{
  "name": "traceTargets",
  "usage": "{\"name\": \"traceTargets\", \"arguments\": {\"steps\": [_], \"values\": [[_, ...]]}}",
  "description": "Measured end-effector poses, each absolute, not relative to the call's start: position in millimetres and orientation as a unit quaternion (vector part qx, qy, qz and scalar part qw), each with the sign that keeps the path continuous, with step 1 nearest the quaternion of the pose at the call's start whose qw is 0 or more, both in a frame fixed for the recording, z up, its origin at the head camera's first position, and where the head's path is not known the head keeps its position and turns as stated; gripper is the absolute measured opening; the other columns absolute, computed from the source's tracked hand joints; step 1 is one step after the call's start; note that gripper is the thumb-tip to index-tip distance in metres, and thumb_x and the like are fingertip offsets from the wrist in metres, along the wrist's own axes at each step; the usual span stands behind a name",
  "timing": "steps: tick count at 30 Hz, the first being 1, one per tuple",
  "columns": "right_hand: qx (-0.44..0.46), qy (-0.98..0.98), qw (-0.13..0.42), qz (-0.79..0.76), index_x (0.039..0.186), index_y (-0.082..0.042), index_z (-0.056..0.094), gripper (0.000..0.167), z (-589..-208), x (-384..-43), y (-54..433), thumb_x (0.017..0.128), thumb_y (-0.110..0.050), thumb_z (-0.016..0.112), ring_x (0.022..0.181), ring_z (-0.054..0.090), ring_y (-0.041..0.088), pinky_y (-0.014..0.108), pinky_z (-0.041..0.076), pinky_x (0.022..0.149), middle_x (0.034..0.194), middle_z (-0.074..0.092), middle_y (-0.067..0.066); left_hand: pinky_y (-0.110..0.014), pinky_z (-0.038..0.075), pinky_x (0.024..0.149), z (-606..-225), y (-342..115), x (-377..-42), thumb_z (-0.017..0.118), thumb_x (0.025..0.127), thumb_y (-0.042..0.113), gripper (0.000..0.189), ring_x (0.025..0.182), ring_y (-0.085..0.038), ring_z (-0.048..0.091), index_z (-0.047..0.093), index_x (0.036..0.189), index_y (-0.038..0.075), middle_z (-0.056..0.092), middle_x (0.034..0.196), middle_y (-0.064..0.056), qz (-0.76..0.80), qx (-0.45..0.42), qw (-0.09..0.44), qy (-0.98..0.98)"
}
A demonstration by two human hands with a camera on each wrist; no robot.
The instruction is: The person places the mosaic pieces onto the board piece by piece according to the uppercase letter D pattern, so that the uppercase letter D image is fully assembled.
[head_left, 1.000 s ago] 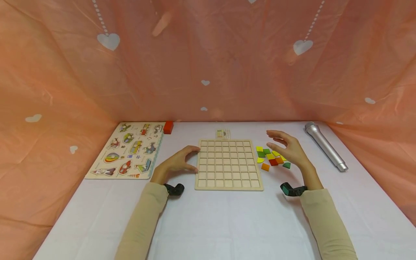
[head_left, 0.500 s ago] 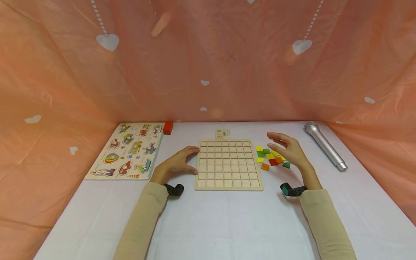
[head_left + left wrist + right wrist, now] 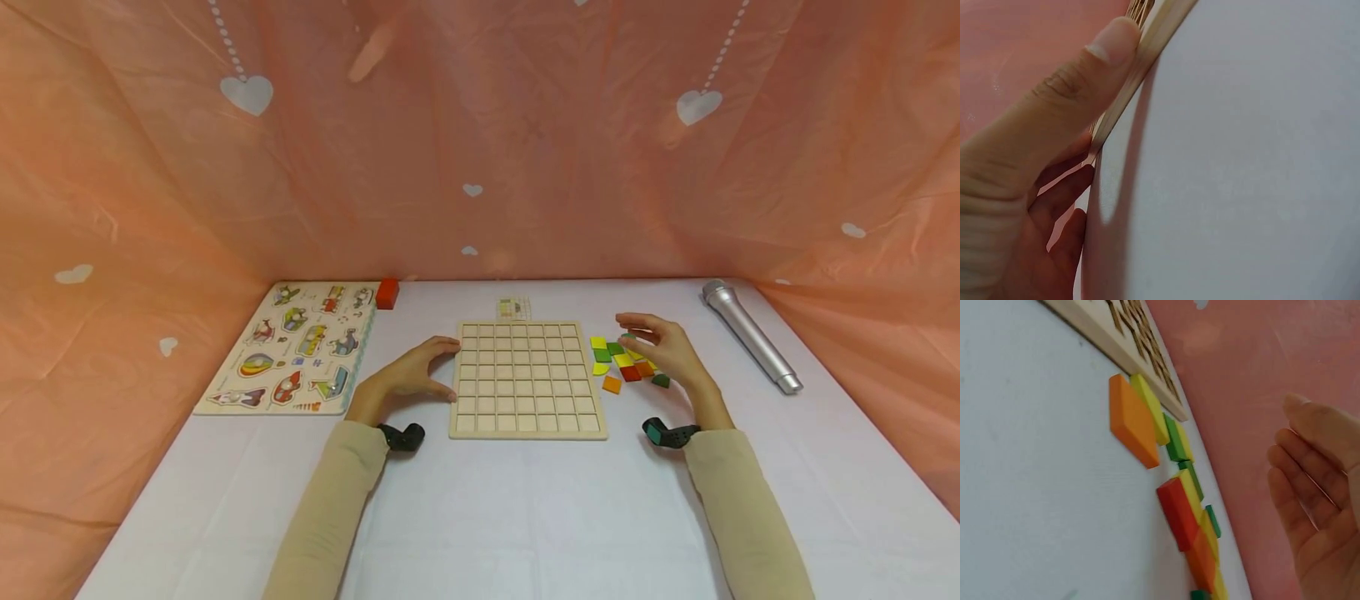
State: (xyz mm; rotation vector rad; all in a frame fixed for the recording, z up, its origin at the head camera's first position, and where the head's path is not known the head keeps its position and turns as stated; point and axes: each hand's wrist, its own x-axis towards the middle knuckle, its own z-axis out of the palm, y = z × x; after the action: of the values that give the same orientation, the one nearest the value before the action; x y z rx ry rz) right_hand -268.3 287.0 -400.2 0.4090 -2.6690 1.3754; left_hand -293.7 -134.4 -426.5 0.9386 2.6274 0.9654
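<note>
The right hand (image 3: pixel 670 352) partly hides the coloured tiles (image 3: pixel 631 374) on the bench (image 3: pixel 480 517), right of the grid board (image 3: pixel 528 381); its loosely curved fingers hover, thumb apart. The card (image 3: pixel 513 308) behind is too small to read. The grid board's square cells show bare wood; the left hand (image 3: pixel 405 372) rests spread fingers against its edge.

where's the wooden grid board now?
Head view: the wooden grid board lies centrally on the white tabletop, left hand at its left edge, loose colored tiles off its right edge, small printed card beyond its far edge.
</note>
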Motion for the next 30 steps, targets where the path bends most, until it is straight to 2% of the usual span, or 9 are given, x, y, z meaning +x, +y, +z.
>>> {"name": "traceTargets", "arguments": {"steps": [4, 6, 11, 13, 18, 20, 23, 26, 30], "values": [[0.131, -0.878, 0.043, 0.459, 0.129, 0.001, 0.052, 0.044, -405, -273, 287, 0.089, -0.014, 0.064, 0.120, 0.049, 0.037, 0.024, 0.044, 0.097, 0.130, 0.052, 0.021, -0.041, 0.022, 0.114, -428, -134, -294, 0.085, 0.067, 0.025, 0.086, 0.135, -0.029, 0.030, 0.042, 0.137, -0.001, 0.037, 0.143, -0.015, 0.330, 0.315, 0.099, 0.885], [0.132, -0.876, 0.039, 0.462, 0.128, 0.002, 0.052, 0.043, -408, -274, 287, 0.089, -0.012, 0.064, 0.119, 0.048, 0.037, 0.032, 0.042, 0.102, 0.129, 0.052, 0.022, -0.041, 0.022, 0.114, -429, -134, -293, 0.085, 0.067, 0.025, 0.086, 0.135, -0.028, 0.030, 0.043, 0.137, -0.001, 0.038, 0.143, -0.014, 0.334, 0.314, 0.100, 0.883], [0.123, -0.880, 0.019, 0.459, 0.128, 0.001, 0.052, 0.043, -414, -278, 288, 0.089, -0.015, 0.064, 0.121, 0.045, 0.037, 0.049, 0.038, 0.103, 0.129, 0.051, 0.022, -0.041, 0.022, 0.114, -428, -135, -292, 0.085, 0.067, 0.025, 0.086, 0.135, -0.029, 0.030, 0.042, 0.137, -0.001, 0.037, 0.143, -0.015, 0.331, 0.316, 0.096, 0.884], [0.113, -0.881, 0.011, 0.460, 0.128, -0.001, 0.053, 0.044, -416, -279, 289, 0.089, -0.017, 0.064, 0.122, 0.046, 0.037, 0.046, 0.041, 0.101, 0.130, 0.051, 0.021, -0.042, 0.023, 0.114, -427, -135, -291, 0.085, 0.067, 0.025, 0.087, 0.135, -0.030, 0.030, 0.042, 0.137, -0.002, 0.037, 0.143, -0.016, 0.330, 0.317, 0.095, 0.884], [0.096, -0.877, 0.004, 0.471, 0.126, -0.001, 0.055, 0.043, -422, -281, 290, 0.088, -0.015, 0.066, 0.117, 0.051, 0.036, 0.021, 0.050, 0.088, 0.128, 0.052, 0.022, -0.044, 0.023, 0.113, -425, -134, -290, 0.084, 0.067, 0.024, 0.086, 0.134, -0.031, 0.030, 0.041, 0.137, -0.003, 0.037, 0.142, -0.017, 0.334, 0.322, 0.092, 0.881], [0.099, -0.877, 0.007, 0.470, 0.125, 0.000, 0.055, 0.041, -424, -281, 290, 0.087, -0.011, 0.066, 0.115, 0.054, 0.036, 0.017, 0.050, 0.084, 0.127, 0.053, 0.022, -0.044, 0.023, 0.113, -426, -134, -291, 0.084, 0.067, 0.025, 0.086, 0.134, -0.032, 0.031, 0.041, 0.137, -0.003, 0.037, 0.142, -0.018, 0.333, 0.323, 0.091, 0.881], [0.112, -0.886, 0.021, 0.450, 0.123, 0.002, 0.057, 0.038, -426, -282, 288, 0.087, -0.006, 0.064, 0.112, 0.055, 0.036, 0.030, 0.051, 0.089, 0.124, 0.055, 0.023, -0.043, 0.023, 0.113, -427, -134, -291, 0.084, 0.067, 0.026, 0.086, 0.134, -0.031, 0.031, 0.042, 0.137, -0.002, 0.037, 0.142, -0.017, 0.330, 0.322, 0.092, 0.883], [0.125, -0.900, 0.035, 0.417, 0.121, 0.004, 0.058, 0.034, -427, -284, 287, 0.088, -0.003, 0.061, 0.112, 0.054, 0.037, 0.046, 0.044, 0.097, 0.122, 0.057, 0.023, -0.042, 0.023, 0.113, -428, -135, -292, 0.084, 0.067, 0.026, 0.087, 0.135, -0.029, 0.030, 0.042, 0.137, -0.001, 0.037, 0.143, -0.015, 0.326, 0.318, 0.094, 0.885], [0.133, -0.913, 0.039, 0.384, 0.119, 0.004, 0.060, 0.031, -427, -285, 288, 0.088, -0.001, 0.059, 0.115, 0.050, 0.038, 0.052, 0.038, 0.101, 0.121, 0.057, 0.024, -0.042, 0.023, 0.114, -428, -135, -293, 0.084, 0.067, 0.026, 0.087, 0.135, -0.029, 0.030, 0.042, 0.138, 0.000, 0.037, 0.143, -0.014, 0.323, 0.319, 0.094, 0.886]]}}
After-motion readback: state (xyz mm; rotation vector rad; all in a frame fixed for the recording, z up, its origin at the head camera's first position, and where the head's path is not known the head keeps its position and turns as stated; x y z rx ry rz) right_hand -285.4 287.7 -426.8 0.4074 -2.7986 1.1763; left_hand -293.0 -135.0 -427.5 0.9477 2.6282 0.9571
